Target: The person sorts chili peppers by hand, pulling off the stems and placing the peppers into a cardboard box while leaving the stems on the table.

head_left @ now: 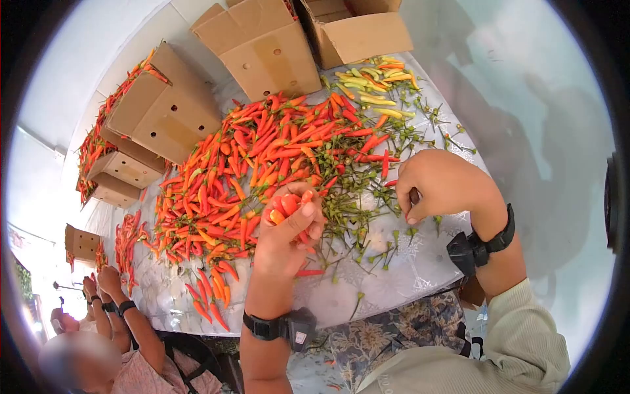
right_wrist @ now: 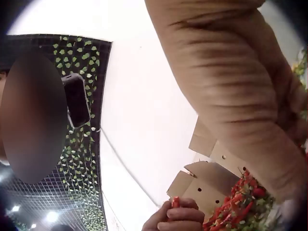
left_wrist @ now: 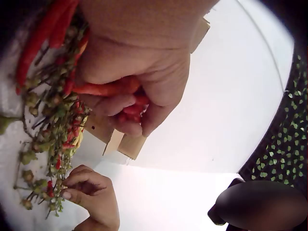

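Several red and orange chili peppers point(head_left: 287, 205) are bunched in my left hand point(head_left: 289, 226), with the fingers curled round them and the thumb across the front. In the left wrist view an orange-red chili point(left_wrist: 108, 87) sticks out of that grip. My right hand point(head_left: 441, 187) hovers over the right side of the table, fingers bent and thumb close to the index finger, beside loose green stems point(head_left: 387, 253). I cannot tell whether its fingertips pinch a stem. Between the hands lie more cut-off stems. A large heap of red chilies point(head_left: 230, 171) spreads beyond my left hand.
Cardboard boxes point(head_left: 269, 59) line the table's far side, and another open box point(head_left: 364, 36) stands at its right end. Yellow-green chilies point(head_left: 374, 85) lie in front of that one. At lower left, another person's hands point(head_left: 110, 281) work near a smaller chili pile point(head_left: 128, 243).
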`<state>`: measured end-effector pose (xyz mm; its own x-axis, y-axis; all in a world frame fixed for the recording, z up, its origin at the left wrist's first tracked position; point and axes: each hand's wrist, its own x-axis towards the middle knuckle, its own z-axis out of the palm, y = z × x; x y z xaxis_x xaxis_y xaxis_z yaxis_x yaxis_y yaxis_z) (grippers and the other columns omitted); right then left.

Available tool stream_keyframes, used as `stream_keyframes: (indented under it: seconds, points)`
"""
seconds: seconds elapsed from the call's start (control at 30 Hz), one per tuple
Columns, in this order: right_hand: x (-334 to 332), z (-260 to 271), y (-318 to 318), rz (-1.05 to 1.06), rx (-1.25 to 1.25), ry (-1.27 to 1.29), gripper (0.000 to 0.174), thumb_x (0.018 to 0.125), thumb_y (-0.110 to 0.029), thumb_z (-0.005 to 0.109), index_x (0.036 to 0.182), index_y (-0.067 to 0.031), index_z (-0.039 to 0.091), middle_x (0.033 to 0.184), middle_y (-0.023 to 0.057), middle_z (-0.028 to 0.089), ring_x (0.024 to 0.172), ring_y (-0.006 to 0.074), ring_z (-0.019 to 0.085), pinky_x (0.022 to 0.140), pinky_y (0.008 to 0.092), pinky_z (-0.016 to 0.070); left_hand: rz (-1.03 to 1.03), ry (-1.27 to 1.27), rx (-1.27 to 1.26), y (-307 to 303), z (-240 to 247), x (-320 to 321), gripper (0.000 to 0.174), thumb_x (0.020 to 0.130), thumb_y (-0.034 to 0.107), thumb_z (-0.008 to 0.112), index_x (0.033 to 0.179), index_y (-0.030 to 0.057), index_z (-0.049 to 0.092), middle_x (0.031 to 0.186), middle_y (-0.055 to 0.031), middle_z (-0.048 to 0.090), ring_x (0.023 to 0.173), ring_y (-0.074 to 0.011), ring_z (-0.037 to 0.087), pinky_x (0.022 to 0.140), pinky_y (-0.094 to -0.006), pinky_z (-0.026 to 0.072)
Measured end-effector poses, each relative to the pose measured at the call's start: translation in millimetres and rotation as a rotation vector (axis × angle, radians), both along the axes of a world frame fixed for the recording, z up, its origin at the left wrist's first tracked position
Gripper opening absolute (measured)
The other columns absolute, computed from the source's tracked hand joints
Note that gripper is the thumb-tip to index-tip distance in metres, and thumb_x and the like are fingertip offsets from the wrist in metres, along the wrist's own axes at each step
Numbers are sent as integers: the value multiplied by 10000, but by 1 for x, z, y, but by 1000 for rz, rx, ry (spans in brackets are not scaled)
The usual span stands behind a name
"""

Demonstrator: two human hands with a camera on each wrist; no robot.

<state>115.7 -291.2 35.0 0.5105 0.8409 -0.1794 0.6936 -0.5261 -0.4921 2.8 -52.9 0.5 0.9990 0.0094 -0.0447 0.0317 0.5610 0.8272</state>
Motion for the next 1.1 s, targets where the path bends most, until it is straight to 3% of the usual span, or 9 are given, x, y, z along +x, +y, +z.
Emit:
stream_keyframes:
  seconds: [0.23, 0.33, 0.43, 0.53, 0.63, 0.83, 0.93, 1.1]
  points:
    - [-5, -3, 6, 6, -182, -156, 133, 558, -152, 728, 663, -86, 680, 694, 56, 640, 657, 234, 618, 596, 361, 460, -21, 15, 42, -6, 2, 0, 227, 802, 80, 665, 972, 38, 521, 704, -28, 528, 553, -88, 505, 401, -186, 281]
    - [-3, -9, 7, 59, 31, -69, 151, 609, -145, 722, 723, -70, 658, 692, 46, 636, 655, 212, 620, 584, 351, 460, -24, 25, 47, -6, 3, 0, 233, 801, 83, 667, 977, 37, 521, 704, -25, 527, 556, -88, 506, 403, -185, 280]
    - [2, -11, 15, 24, 417, 115, 133, 740, -115, 687, 837, -47, 625, 731, 31, 639, 667, 152, 621, 580, 295, 474, -11, 40, 39, -4, 4, -1, 236, 801, 86, 668, 979, 37, 522, 703, -25, 526, 559, -88, 504, 404, -185, 278]
    - [-1, -13, 26, -181, 714, 634, 122, 854, -95, 601, 916, 7, 576, 807, 64, 633, 707, 161, 641, 596, 281, 504, 6, 54, 35, -5, 5, -2, 236, 804, 90, 665, 985, 36, 523, 703, -26, 524, 562, -88, 502, 403, -185, 276]
    - [2, -19, 31, -153, 736, 761, 107, 894, -88, 573, 976, -21, 568, 844, 23, 634, 754, 94, 622, 608, 218, 495, 3, 54, 41, -3, 5, -2, 233, 809, 91, 660, 991, 36, 524, 704, -27, 526, 564, -87, 501, 402, -185, 276]
    - [-5, -19, 38, -224, 758, 741, 117, 889, -135, 599, 933, -29, 576, 804, 6, 617, 723, 76, 596, 601, 216, 483, 9, 49, 19, -3, 6, -3, 233, 812, 79, 654, 1001, 37, 524, 711, -34, 536, 569, -91, 506, 404, -186, 278]
    - [0, -32, 41, -114, 861, 572, 144, 884, -175, 619, 912, -40, 578, 770, -16, 591, 685, 59, 559, 598, 202, 459, 17, 64, 25, -3, 6, -2, 234, 811, 74, 653, 1003, 38, 524, 716, -36, 541, 571, -95, 510, 406, -186, 281]
    - [-1, -26, 38, -245, 844, 658, 163, 871, -201, 639, 889, -48, 583, 749, -30, 582, 670, 43, 536, 572, 192, 423, 0, 68, 9, -3, 4, -2, 245, 805, 64, 657, 1012, 43, 527, 724, -40, 548, 571, -108, 517, 417, -185, 293]
